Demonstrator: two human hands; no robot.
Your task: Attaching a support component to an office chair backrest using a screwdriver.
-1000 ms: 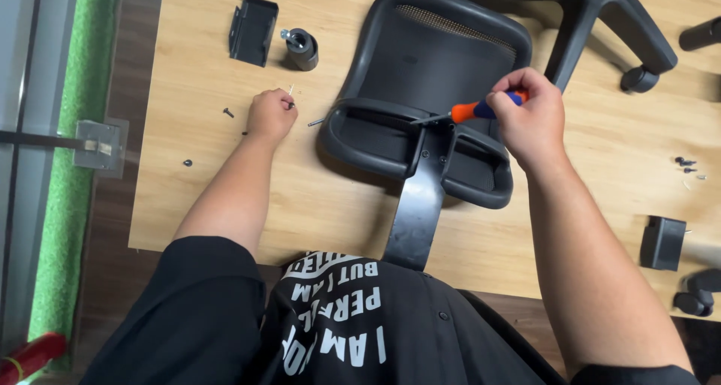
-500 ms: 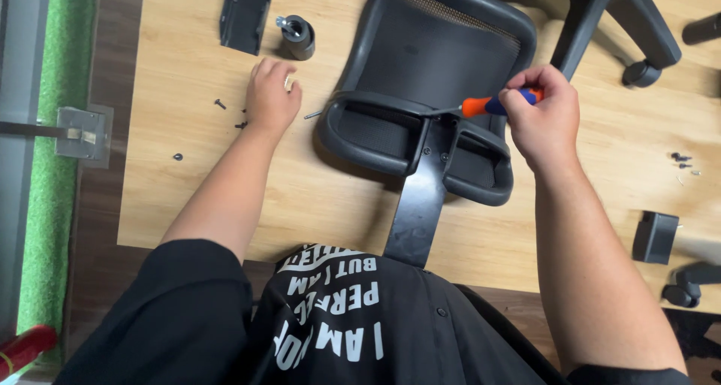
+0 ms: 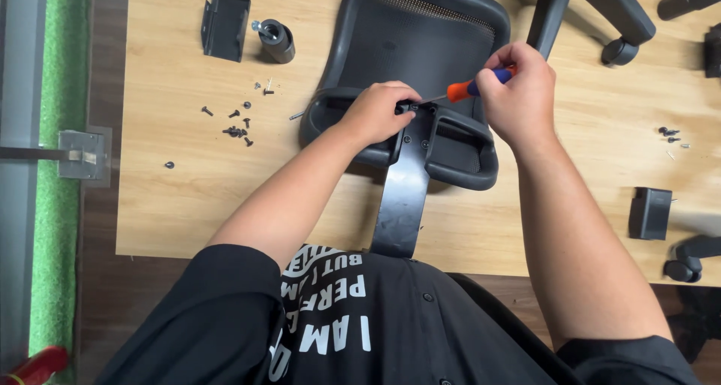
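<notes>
The step in hand looks like fastening the flat black bracket [image 3: 403, 197] to the lower frame of the mesh chair back [image 3: 420, 62], which lies flat in the middle of the wooden surface [image 3: 173, 182]. The right hand [image 3: 518, 92] has its fingers wrapped tight round the orange and blue handle of a screwdriver [image 3: 469, 89], whose thin shaft slants down and left to the top of the bracket. The left hand [image 3: 375, 113] rests on the frame just beside the tip, fingers curled together at the spot; a screw may be pinched there, but I cannot tell (the fingertips cover it).

To the left lies a scatter of small dark screws [image 3: 236, 126], well apart from the chair back. Farther off, near the far left corner, stand a black caster wheel [image 3: 276, 39] and a black plastic piece [image 3: 224, 23]. A small black block [image 3: 650, 212] sits near the right edge.

The next move, I judge, calls for keeping the tip seated square in the screw head and pressing while turning, with the left hand steadying the joint.
</notes>
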